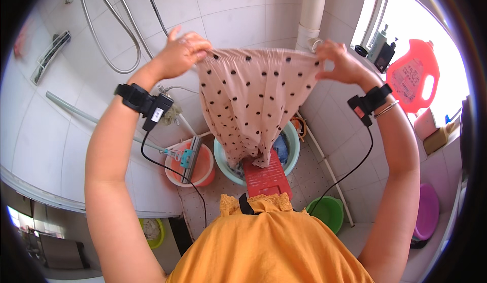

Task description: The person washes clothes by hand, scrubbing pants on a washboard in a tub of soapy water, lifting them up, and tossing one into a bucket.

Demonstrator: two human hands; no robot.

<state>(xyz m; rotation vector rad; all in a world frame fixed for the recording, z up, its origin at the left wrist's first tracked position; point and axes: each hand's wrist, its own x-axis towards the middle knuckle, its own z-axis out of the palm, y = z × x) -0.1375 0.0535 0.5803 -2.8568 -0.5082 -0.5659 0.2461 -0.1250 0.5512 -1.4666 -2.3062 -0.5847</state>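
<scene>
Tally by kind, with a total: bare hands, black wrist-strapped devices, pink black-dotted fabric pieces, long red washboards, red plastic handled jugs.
Bare hands (left hand, right hand): 2
Black wrist-strapped devices: 2
Pink black-dotted fabric piece: 1
Long red washboard: 1
Red plastic handled jug: 1
Total: 7

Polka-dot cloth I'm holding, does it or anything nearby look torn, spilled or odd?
Nothing clearly stands out. The polka-dot cloth is stretched between your left hand and right hand, its lower end bunched at the red washboard and pale blue basin. I see no obvious tear or spill.
</scene>
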